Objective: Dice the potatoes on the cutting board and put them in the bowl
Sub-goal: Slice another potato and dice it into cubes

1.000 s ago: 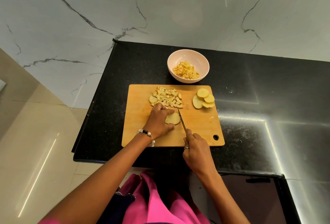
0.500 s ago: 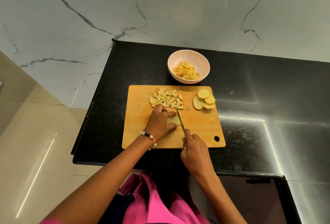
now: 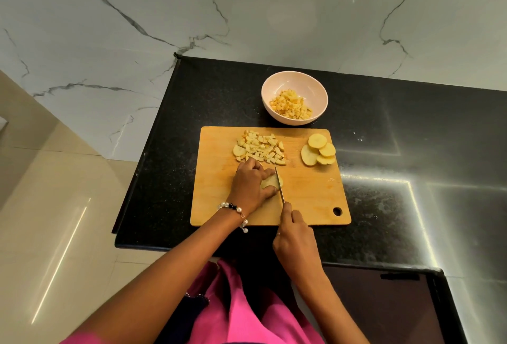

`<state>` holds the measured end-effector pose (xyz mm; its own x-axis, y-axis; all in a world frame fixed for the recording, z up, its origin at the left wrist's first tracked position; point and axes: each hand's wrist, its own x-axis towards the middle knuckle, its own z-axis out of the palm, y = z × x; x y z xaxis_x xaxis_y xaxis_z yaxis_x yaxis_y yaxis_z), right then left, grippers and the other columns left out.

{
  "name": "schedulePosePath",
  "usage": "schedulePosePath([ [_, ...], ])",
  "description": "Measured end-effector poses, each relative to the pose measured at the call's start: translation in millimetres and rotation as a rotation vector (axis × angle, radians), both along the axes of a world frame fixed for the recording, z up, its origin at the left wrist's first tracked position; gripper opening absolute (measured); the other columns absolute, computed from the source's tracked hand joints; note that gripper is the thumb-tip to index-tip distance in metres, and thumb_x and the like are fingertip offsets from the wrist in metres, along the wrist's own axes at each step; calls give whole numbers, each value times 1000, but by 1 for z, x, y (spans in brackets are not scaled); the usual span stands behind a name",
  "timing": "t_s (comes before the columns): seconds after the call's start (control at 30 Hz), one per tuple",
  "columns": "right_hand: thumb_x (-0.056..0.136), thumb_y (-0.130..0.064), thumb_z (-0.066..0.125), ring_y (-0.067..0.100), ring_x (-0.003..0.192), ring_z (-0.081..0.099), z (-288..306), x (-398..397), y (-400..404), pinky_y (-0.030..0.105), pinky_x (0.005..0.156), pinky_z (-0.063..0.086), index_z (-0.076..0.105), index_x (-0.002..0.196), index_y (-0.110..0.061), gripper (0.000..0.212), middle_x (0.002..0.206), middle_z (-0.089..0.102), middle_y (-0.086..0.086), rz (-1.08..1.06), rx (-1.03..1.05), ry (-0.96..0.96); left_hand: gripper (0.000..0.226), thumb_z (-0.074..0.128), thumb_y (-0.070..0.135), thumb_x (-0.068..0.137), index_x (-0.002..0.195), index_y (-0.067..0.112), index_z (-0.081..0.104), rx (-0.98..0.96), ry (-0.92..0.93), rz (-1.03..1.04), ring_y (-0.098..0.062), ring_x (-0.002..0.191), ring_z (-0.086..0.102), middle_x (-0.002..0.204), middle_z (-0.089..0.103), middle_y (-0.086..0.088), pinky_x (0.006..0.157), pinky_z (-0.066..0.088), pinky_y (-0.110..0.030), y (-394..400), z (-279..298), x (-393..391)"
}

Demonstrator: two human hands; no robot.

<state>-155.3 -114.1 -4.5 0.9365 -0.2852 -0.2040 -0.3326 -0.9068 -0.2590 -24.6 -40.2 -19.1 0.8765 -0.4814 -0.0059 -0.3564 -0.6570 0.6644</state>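
Head view, frame centre: left hand [image 3: 251, 184] pins potato slice [image 3: 270, 181], fingers curled over it; right hand [image 3: 295, 236] grips knife [image 3: 279, 185], blade running near-to-far, touching slice's right edge.

We see bowl [image 3: 294, 88] behind cutting board [image 3: 310, 195]; on board, diced potato [image 3: 260, 148] left, potato slices [image 3: 318, 151] right.

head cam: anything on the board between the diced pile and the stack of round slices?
Nothing. In the head view, the diced pile and the round slices are separated by a bare strip of cutting board.
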Motion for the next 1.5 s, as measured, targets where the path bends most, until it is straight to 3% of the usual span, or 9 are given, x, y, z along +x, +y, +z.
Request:
schedulePosePath([
  [0.1, 61, -6, 51, 32, 43, 53, -7, -19, -1, 34, 34, 35, 60, 113, 8, 54, 73, 60, 14, -11, 17, -41, 48, 76, 26, 72, 118, 15, 65, 5, -2, 4, -21, 100, 45, 94, 42, 3, 81, 34, -21, 1, -1, 0],
  [0.27, 86, -23, 26, 37, 80, 56, 4, -7, -9, 33, 61, 30, 46, 131, 1, 55, 96, 60, 19, -109, 153, -160, 52, 77, 26, 73, 121, 16, 62, -18, 56, -12, -18, 95, 46, 99, 47, -1, 85, 44, -30, 4, -1, 2],
  [0.4, 92, -9, 35, 36, 88, 54, 3, 7, -8, 30, 64, 27, 43, 132, 0, 42, 100, 58, 18, -71, 166, -180, 54, 79, 24, 71, 122, 14, 61, -11, 103, -19, -17, 85, 47, 108, 52, -4, 88, 45, -33, 9, 0, 4],
  [0.63, 86, 0, 38, 40, 92, 54, 5, 25, -1, 34, 66, 29, 32, 138, 4, 53, 110, 54, 21, -41, 63, -70, 51, 77, 24, 71, 119, 15, 64, -2, 69, -7, -21, 97, 51, 106, 53, -5, 87, 46, -33, 6, -1, 2],
  [0.73, 74, 4, 45, 38, 69, 59, 5, 6, 5, 36, 54, 40, 41, 132, 10, 58, 96, 58, 20, -26, 22, -44, 49, 76, 23, 72, 118, 14, 65, -4, 24, 32, -21, 100, 49, 103, 53, -5, 84, 46, -34, 4, -2, -2],
  [0.83, 57, -3, 51, 30, 40, 51, -6, -22, 8, 33, 34, 28, 60, 109, 9, 55, 70, 58, 13, 16, -30, -26, 47, 76, 21, 73, 117, 13, 65, -14, 7, 51, -20, 100, 48, 103, 53, -5, 83, 47, -33, 4, -4, -5],
  [1.03, 81, -20, 22, 38, 85, 56, 7, -19, -1, 34, 63, 29, 42, 132, 0, 59, 101, 58, 18, -61, 122, -178, 50, 80, 20, 70, 118, 14, 65, -56, 55, 34, -17, 88, 54, 106, 55, -4, 83, 47, -27, 9, 0, -2],
  [1.23, 90, -7, 36, 35, 91, 55, 4, 11, -6, 31, 65, 28, 41, 133, 1, 44, 103, 59, 19, -31, 140, -174, 51, 79, 18, 71, 119, 14, 64, -70, 91, 51, -14, 78, 56, 107, 55, -2, 71, 42, -10, 14, 3, -4],
  [1.5, 90, -1, 34, 38, 93, 55, 9, 24, 7, 34, 67, 30, 25, 142, 2, 52, 115, 52, 19, -10, 5, -92, 45, 76, 15, 71, 115, 13, 66, -76, 52, 76, -12, 76, 52, 102, 56, -6, 76, 49, -23, 10, 3, -6],
])
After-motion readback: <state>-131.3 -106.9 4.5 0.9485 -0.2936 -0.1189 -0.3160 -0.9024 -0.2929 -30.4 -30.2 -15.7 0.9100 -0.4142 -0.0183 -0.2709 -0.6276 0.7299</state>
